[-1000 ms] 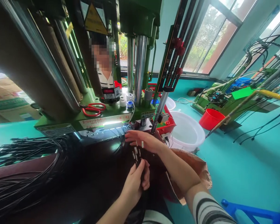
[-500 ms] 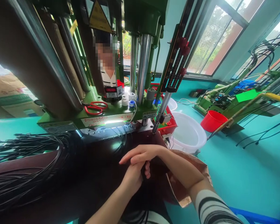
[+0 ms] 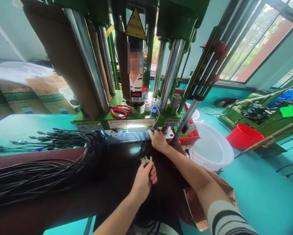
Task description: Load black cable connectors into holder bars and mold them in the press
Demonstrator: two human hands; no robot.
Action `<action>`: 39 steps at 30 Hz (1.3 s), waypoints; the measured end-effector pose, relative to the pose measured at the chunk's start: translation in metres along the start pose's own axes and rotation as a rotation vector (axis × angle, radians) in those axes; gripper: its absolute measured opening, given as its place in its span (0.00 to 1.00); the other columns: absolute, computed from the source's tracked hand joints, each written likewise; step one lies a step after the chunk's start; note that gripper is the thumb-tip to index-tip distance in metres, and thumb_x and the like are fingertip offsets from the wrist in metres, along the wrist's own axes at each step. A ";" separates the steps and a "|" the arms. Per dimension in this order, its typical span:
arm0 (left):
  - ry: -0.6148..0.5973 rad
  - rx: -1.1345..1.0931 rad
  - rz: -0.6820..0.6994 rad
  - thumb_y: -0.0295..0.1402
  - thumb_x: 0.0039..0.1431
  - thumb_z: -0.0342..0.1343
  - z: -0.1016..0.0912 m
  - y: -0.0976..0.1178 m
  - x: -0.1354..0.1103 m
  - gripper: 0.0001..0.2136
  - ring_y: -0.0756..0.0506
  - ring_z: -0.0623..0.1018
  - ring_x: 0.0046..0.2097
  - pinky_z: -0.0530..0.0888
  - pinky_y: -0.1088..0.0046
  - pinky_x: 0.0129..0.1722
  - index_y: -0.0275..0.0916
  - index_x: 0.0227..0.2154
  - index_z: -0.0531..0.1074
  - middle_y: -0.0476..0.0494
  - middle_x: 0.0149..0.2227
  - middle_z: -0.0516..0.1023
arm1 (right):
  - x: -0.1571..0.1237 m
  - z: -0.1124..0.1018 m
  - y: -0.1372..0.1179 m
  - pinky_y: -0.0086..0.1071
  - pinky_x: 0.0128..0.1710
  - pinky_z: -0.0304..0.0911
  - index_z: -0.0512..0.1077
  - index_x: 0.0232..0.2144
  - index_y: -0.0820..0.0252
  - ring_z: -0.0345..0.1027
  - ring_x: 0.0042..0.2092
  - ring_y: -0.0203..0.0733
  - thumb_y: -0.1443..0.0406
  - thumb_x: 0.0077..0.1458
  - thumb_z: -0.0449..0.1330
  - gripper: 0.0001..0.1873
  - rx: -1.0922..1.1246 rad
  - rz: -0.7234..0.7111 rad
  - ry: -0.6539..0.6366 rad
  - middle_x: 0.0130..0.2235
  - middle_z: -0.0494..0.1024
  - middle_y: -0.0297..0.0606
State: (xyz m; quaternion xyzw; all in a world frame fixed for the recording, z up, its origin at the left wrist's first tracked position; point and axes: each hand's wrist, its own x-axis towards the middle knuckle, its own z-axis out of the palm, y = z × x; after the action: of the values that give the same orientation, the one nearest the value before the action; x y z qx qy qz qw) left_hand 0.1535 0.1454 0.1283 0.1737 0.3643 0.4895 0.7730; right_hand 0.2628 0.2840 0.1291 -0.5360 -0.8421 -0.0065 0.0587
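Observation:
My left hand (image 3: 144,181) is closed around several cable connectors (image 3: 145,160), their metal ends sticking up past the thumb. It is held above the dark worktable (image 3: 122,182). My right hand (image 3: 159,141) reaches forward to the right end of the metal mold plate (image 3: 123,137) at the front of the green press (image 3: 97,119). Its fingers are curled at that end, where what they grip is hidden. Thin black cables (image 3: 141,143) run out of the mold plate onto the table, left of my right hand.
A large bundle of black cables (image 3: 51,173) lies at the left. Red-handled scissors (image 3: 120,111) rest on the press. On the right are a red control box (image 3: 194,133), a white tub (image 3: 228,143), an open cardboard box (image 3: 197,220) and a red bucket (image 3: 245,138).
My right hand has moved from above my left hand forward to the mold plate's right end. The connectors in my left hand are now uncovered. The view has turned left.

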 end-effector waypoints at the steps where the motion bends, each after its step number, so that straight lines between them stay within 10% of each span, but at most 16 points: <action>1: -0.007 0.001 0.013 0.41 0.46 0.61 -0.001 0.002 -0.001 0.16 0.56 0.56 0.17 0.55 0.79 0.16 0.39 0.27 0.59 0.58 0.17 0.58 | -0.001 -0.002 0.000 0.44 0.46 0.53 0.61 0.51 0.69 0.59 0.48 0.54 0.76 0.48 0.49 0.25 -0.026 0.013 -0.008 0.40 0.72 0.51; 13: -0.100 0.076 0.027 0.41 0.51 0.57 -0.001 0.007 -0.005 0.14 0.54 0.64 0.21 0.63 0.75 0.22 0.39 0.33 0.61 0.55 0.20 0.63 | -0.018 -0.019 0.016 0.38 0.42 0.55 0.65 0.41 0.68 0.62 0.45 0.51 0.72 0.44 0.55 0.18 0.007 0.131 -0.181 0.39 0.73 0.50; 27: -0.103 0.047 0.014 0.41 0.49 0.59 -0.006 0.008 -0.004 0.15 0.54 0.62 0.19 0.62 0.75 0.21 0.39 0.32 0.61 0.57 0.18 0.61 | 0.008 -0.017 0.036 0.22 0.14 0.50 0.70 0.30 0.63 0.59 0.16 0.30 0.57 0.52 0.53 0.14 0.763 0.147 -0.744 0.16 0.67 0.28; 39: -0.071 0.023 0.024 0.41 0.48 0.60 0.000 0.001 0.001 0.15 0.55 0.61 0.19 0.59 0.78 0.20 0.37 0.31 0.63 0.56 0.18 0.60 | -0.112 -0.047 0.048 0.25 0.19 0.54 0.63 0.35 0.61 0.60 0.20 0.31 0.63 0.50 0.54 0.09 0.709 0.382 -0.420 0.24 0.71 0.31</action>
State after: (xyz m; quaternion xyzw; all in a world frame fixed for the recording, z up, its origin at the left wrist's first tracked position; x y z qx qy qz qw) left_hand 0.1533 0.1469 0.1287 0.2042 0.3404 0.4879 0.7775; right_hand 0.3577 0.2002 0.1617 -0.6183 -0.6719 0.4022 0.0665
